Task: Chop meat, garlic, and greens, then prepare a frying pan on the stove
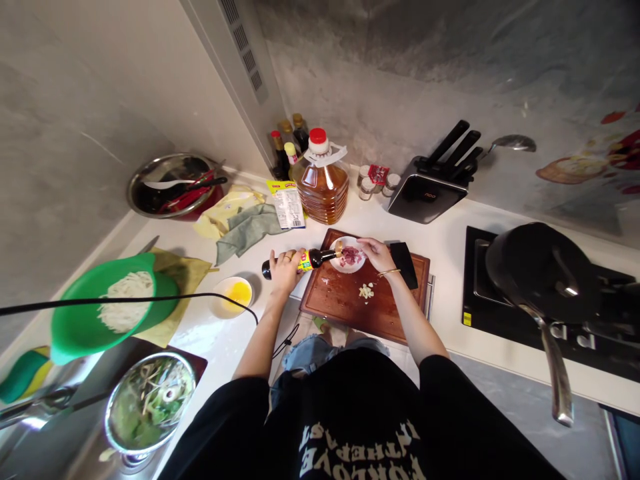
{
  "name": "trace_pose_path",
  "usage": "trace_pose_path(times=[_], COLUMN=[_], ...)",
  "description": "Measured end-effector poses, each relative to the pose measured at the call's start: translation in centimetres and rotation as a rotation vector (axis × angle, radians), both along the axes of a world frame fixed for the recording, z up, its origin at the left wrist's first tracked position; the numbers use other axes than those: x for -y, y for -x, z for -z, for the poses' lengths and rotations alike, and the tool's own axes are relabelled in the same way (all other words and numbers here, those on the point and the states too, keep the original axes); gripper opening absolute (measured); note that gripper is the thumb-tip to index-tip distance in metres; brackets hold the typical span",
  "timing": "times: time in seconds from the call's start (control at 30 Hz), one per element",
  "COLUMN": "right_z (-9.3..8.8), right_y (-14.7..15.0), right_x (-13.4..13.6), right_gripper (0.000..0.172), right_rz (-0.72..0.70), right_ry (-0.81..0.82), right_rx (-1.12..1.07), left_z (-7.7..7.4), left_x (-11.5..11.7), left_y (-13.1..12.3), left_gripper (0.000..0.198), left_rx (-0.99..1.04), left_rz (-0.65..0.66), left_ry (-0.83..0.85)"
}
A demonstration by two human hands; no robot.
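Note:
My left hand is closed round a dark sauce bottle with a yellow label, tipped on its side so its neck points at a small white bowl of raw red meat pieces. My right hand rests on the bowl's right rim with fingers curled, steadying it. The bowl stands on the back part of a brown wooden cutting board. A little heap of chopped garlic lies on the board just below my right wrist.
A cleaver lies on the board's right side. A bowl of beaten egg, a green colander of noodles and a steel bowl of greens sit left. Oil jug, sauce bottles, knife block behind; black pan on the stove at right.

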State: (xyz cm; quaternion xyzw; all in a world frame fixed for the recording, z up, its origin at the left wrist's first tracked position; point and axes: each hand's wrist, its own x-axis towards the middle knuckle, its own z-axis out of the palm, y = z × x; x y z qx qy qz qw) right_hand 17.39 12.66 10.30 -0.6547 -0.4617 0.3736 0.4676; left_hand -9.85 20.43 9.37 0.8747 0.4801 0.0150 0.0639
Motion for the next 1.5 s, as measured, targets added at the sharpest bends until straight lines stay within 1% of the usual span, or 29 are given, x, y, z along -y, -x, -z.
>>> trace_pose_path(times=[0.17, 0.27, 0.37, 0.43, 0.5, 0.57, 0.63, 0.7, 0.77, 0.87, 0.97, 1.07, 1.13, 1.27, 1.37, 1.43, 1.5], right_z=[0.1, -0.8, -2.8, -4.2, -5.4, -6.1, -6.5, -6.7, -6.8, -6.9, -6.9, -6.6, -6.2, -4.8, -3.4, -2.8, -2.5], right_y=[-0.1, 0.3, 1.5, 2.5, 3.3, 3.7, 3.5, 3.2, 3.2, 3.8, 4.3, 4.0, 3.4, 2.3, 2.2, 2.2, 2.3], right_x=[0.0, -0.1, -0.4, -0.8, -1.4, -2.1, -2.4, -2.4, -2.2, -1.8, -1.6, -1.6, -1.4, -0.9, -0.6, -0.6, -0.6], right_gripper=[0.042, 0.044, 0.040, 0.037, 0.034, 0.031, 0.030, 0.031, 0.036, 0.047, 0.052, 0.055, 0.053, 0.050, 0.049, 0.047, 0.043], right_rz=[-0.013, -0.049, -0.114, -0.197, -0.294, -0.343, -0.323, -0.291, -0.292, -0.297, -0.250, -0.228, -0.210, -0.103, -0.026, -0.022, -0.034], right_ry=[-0.003, -0.049, -0.155, -0.214, -0.236, -0.233, -0.231, -0.234, -0.245, -0.270, -0.267, -0.239, -0.223, -0.203, -0.199, -0.193, -0.188], right_rx=[0.010, 0.067, 0.301, 0.508, 0.660, 0.732, 0.746, 0.731, 0.695, 0.597, 0.510, 0.431, 0.347, 0.153, 0.015, -0.037, -0.038], left_z=[0.3, 0.4, 0.2, 0.0, -0.2, -0.4, -0.6, -0.7, -0.7, -0.6, -0.8, -1.3, -1.7, -2.1, -1.7, -1.0, -0.2], left_x=[0.0, 0.0, -0.1, -0.1, -0.1, -0.1, -0.1, -0.3, -0.5, -0.9, -1.4, -1.8, -2.2, -2.7, -2.9, -2.7, -2.3], left_y=[-0.2, -0.4, -0.7, -1.1, -1.4, -1.8, -2.0, -2.1, -2.3, -2.7, -3.5, -4.1, -4.1, -3.5, -2.9, -2.7, -2.5], left_gripper=[0.057, 0.057, 0.059, 0.060, 0.060, 0.061, 0.060, 0.060, 0.060, 0.059, 0.057, 0.057, 0.058, 0.059, 0.059, 0.059, 0.059], left_rx=[0.008, 0.004, 0.021, 0.039, 0.071, 0.119, 0.174, 0.233, 0.291, 0.376, 0.433, 0.424, 0.395, 0.328, 0.303, 0.313, 0.348], left_rz=[-0.011, -0.005, 0.002, 0.003, -0.003, -0.022, -0.046, -0.073, -0.096, -0.113, -0.108, -0.086, -0.067, -0.024, -0.003, -0.009, -0.019], left_ry=[-0.006, -0.025, -0.019, -0.005, 0.007, 0.016, 0.024, 0.034, 0.052, 0.065, 0.057, 0.055, 0.046, 0.010, 0.001, 0.010, 0.028])
